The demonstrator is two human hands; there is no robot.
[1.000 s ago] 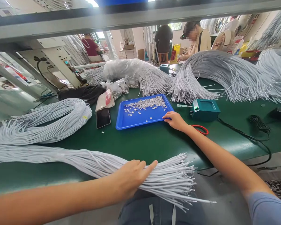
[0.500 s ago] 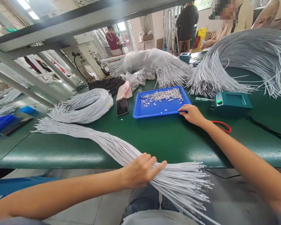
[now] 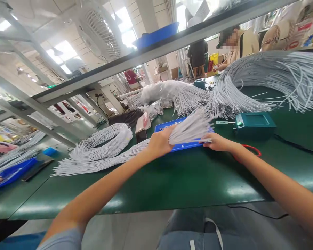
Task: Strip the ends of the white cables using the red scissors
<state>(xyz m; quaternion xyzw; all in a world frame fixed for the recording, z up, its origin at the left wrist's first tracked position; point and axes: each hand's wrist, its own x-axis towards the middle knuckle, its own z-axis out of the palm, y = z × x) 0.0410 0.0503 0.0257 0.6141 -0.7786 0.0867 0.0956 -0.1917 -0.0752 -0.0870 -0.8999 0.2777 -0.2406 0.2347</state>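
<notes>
My left hand [image 3: 160, 142] is wrapped round a bundle of thin pale-grey cables [image 3: 190, 127]. The bundle's near ends are fanned out and slightly blurred above a blue tray [image 3: 185, 147]. Its other end trails left across the table. My right hand [image 3: 217, 142] has its fingers closed at the tray's front right corner, where a cable end also passes by the fingertips. Small metal pieces lie in the tray, mostly hidden behind the bundle.
A coiled cable bundle [image 3: 106, 142] lies left on the green table [image 3: 156, 187]. Behind are a plastic-wrapped bundle [image 3: 161, 92] and a large arched one [image 3: 266, 69]. A teal box [image 3: 255, 125] and red loop [image 3: 253, 150] sit right. A metal shelf beam [image 3: 146, 52] crosses above.
My left hand has lifted the cable bundle from the table's front edge up and forward over the tray. My right hand has stayed at the tray's corner. The camera view has tipped upward.
</notes>
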